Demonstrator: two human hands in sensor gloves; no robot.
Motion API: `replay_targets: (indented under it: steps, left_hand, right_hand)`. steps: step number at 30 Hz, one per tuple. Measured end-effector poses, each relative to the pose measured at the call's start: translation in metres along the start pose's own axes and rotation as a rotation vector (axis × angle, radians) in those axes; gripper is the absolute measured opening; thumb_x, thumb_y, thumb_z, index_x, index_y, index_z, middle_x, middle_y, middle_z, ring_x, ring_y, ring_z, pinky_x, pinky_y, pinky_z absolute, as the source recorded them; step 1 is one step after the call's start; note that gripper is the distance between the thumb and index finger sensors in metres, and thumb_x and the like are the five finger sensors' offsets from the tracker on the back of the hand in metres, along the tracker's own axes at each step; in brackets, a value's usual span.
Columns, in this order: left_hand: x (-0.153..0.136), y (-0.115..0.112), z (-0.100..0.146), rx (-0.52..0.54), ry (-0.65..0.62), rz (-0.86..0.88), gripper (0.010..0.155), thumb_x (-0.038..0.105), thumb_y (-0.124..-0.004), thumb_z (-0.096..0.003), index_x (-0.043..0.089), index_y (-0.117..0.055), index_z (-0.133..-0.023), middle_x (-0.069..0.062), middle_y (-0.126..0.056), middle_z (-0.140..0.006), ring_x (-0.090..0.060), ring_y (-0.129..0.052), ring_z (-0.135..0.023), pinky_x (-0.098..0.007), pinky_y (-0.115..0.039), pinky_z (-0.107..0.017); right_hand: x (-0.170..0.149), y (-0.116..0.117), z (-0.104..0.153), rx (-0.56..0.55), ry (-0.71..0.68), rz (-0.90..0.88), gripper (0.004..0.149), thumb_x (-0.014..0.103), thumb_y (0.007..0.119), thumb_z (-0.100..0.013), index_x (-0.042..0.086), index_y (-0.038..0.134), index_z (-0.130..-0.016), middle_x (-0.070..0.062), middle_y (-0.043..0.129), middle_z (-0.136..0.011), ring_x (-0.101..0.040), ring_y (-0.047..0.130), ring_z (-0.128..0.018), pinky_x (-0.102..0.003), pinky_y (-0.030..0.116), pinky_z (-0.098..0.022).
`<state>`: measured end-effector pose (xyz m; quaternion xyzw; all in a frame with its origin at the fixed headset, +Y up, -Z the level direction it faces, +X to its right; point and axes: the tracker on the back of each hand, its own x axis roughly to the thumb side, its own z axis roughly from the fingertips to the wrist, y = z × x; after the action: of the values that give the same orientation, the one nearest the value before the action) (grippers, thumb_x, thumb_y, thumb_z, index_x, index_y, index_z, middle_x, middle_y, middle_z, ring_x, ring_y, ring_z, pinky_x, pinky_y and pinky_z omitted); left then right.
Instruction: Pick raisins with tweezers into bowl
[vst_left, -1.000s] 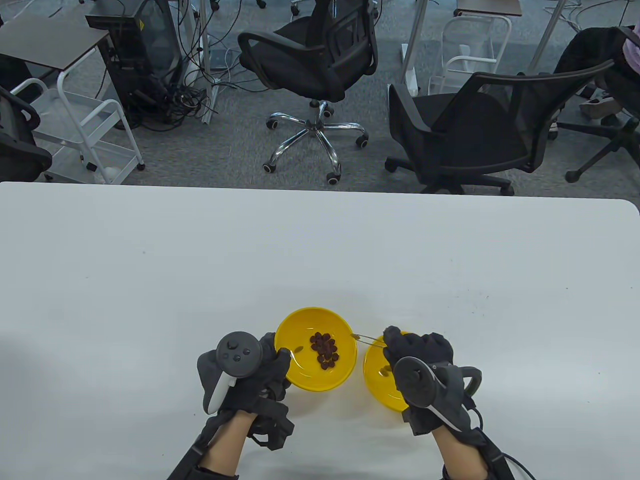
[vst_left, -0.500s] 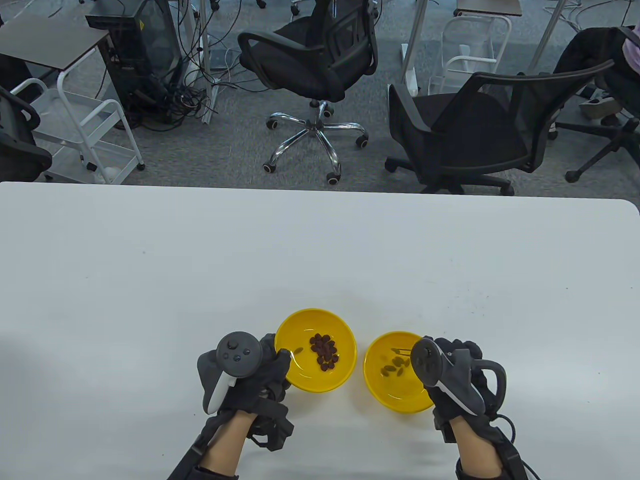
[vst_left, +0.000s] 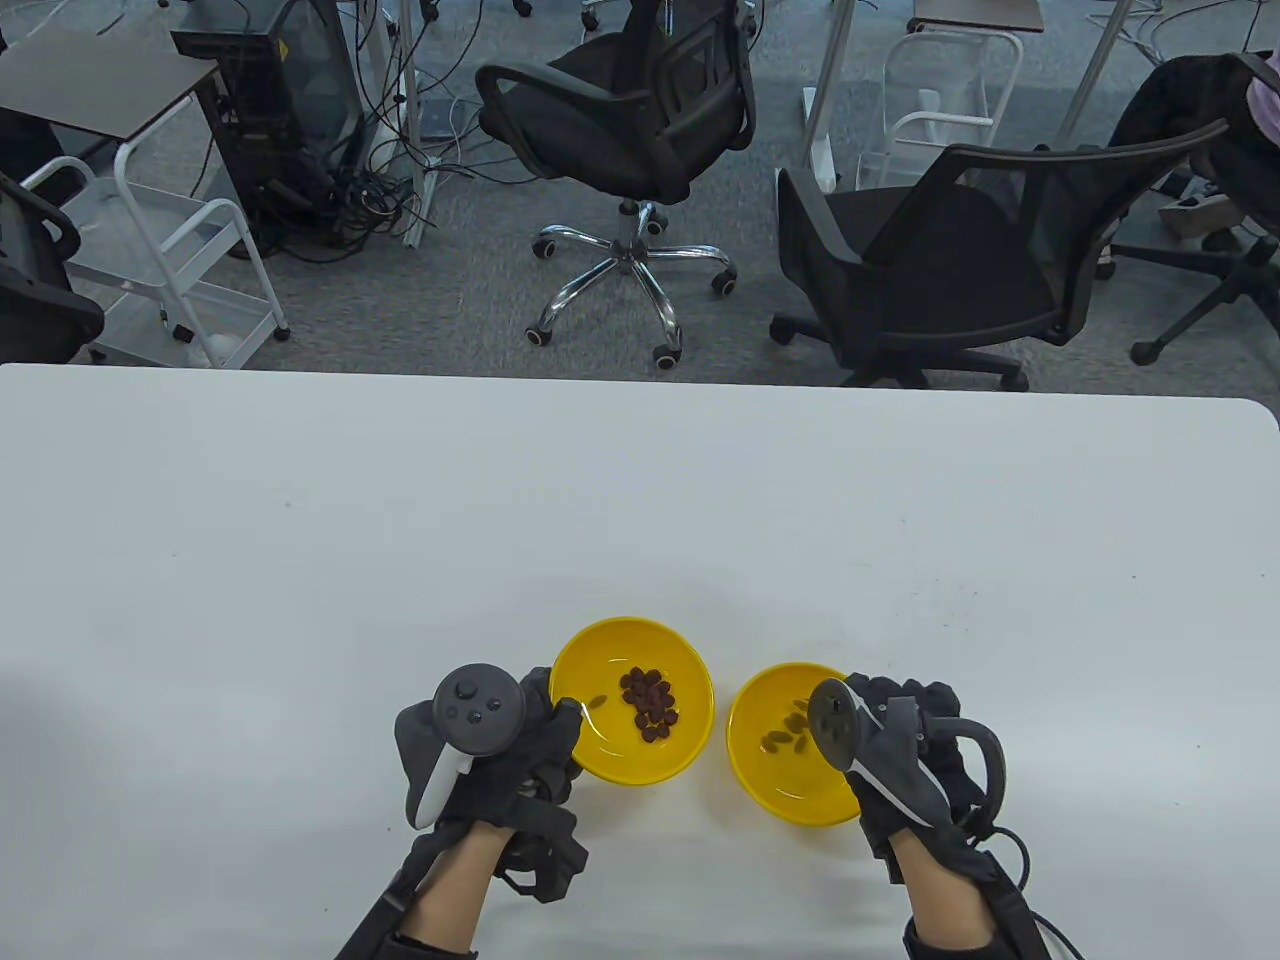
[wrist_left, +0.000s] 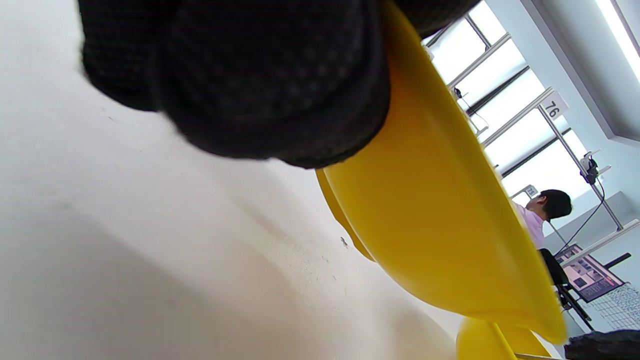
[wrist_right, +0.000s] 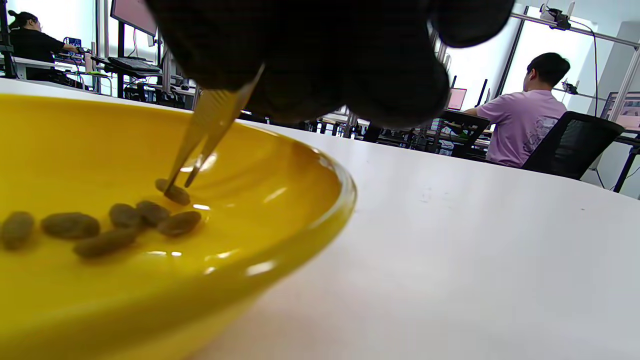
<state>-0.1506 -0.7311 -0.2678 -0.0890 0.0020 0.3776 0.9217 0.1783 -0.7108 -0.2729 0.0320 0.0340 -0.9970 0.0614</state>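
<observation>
Two bowls sat side by side near the surface's (vst_left: 300, 520) near edge: the left bowl (vst_left: 600, 745) held a raisin heap (vst_left: 648, 704), the right bowl (vst_left: 765, 775) a few raisins (vst_left: 785, 738).

A white table (vst_left: 400, 500) fills the near half of the table view. Beyond its far edge lies grey carpet (vst_left: 450, 290). Two black office chairs stand there, one at centre (vst_left: 630, 110) on a chrome star base, one to the right (vst_left: 960, 260). At far left stands a white wire trolley (vst_left: 170, 270), and behind it a dark computer tower (vst_left: 270, 110) with tangled cables (vst_left: 370, 190). In the right wrist view, a man in a pink shirt (wrist_right: 525, 125) sits at desks with monitors before bright windows (wrist_right: 545, 45).
</observation>
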Motion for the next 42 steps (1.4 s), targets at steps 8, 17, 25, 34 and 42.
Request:
replay_targets:
  steps: [8,17,25,34,42]
  left_hand:
    - [0.000,0.000,0.000,0.003,-0.006,0.005,0.060,0.035,-0.065,-0.0541,-0.008,-0.059,-0.096,-0.006,-0.103,-0.040,-0.007,-0.103,-0.016,-0.040,-0.089,-0.036]
    - [0.002,-0.004,0.000,-0.024,-0.026,0.028,0.060,0.035,-0.065,-0.0541,-0.008,-0.059,-0.096,-0.006,-0.103,-0.040,-0.006,-0.103,-0.016,-0.040,-0.089,-0.037]
    - [0.005,-0.006,0.001,-0.041,-0.047,0.033,0.060,0.035,-0.065,-0.0541,-0.008,-0.059,-0.096,-0.006,-0.103,-0.040,-0.007,-0.103,-0.016,-0.040,-0.089,-0.037]
    - [0.006,-0.007,0.001,-0.052,-0.055,0.031,0.060,0.035,-0.065,-0.0541,-0.008,-0.059,-0.096,-0.006,-0.103,-0.040,-0.006,-0.103,-0.016,-0.040,-0.089,-0.037]
    - [0.005,-0.008,0.001,-0.054,-0.061,0.030,0.060,0.035,-0.065,-0.0541,-0.008,-0.059,-0.096,-0.006,-0.103,-0.040,-0.007,-0.103,-0.016,-0.040,-0.089,-0.037]
  right_hand:
    - [-0.008,-0.015,0.006,-0.079,-0.011,-0.163,0.047,0.034,0.079,-0.043,0.014,0.091,-0.084,-0.001,0.092,-0.063,-0.019,0.096,-0.048,-0.056,0.062,-0.064]
    - [0.028,-0.031,0.020,-0.216,-0.181,-0.361,0.047,0.035,0.078,-0.043,0.015,0.090,-0.084,0.000,0.092,-0.064,-0.019,0.097,-0.049,-0.056,0.064,-0.063]
    - [0.072,-0.034,0.022,-0.209,-0.329,-0.249,0.047,0.036,0.078,-0.042,0.018,0.090,-0.085,0.001,0.092,-0.066,-0.019,0.097,-0.053,-0.056,0.063,-0.064]
    - [0.102,-0.035,0.017,-0.191,-0.401,-0.177,0.047,0.036,0.078,-0.042,0.019,0.090,-0.085,0.002,0.092,-0.066,-0.018,0.097,-0.053,-0.055,0.063,-0.064]
    - [0.110,-0.036,0.017,-0.194,-0.414,-0.170,0.046,0.035,0.078,-0.042,0.019,0.091,-0.083,0.002,0.093,-0.065,-0.018,0.097,-0.052,-0.055,0.063,-0.064]
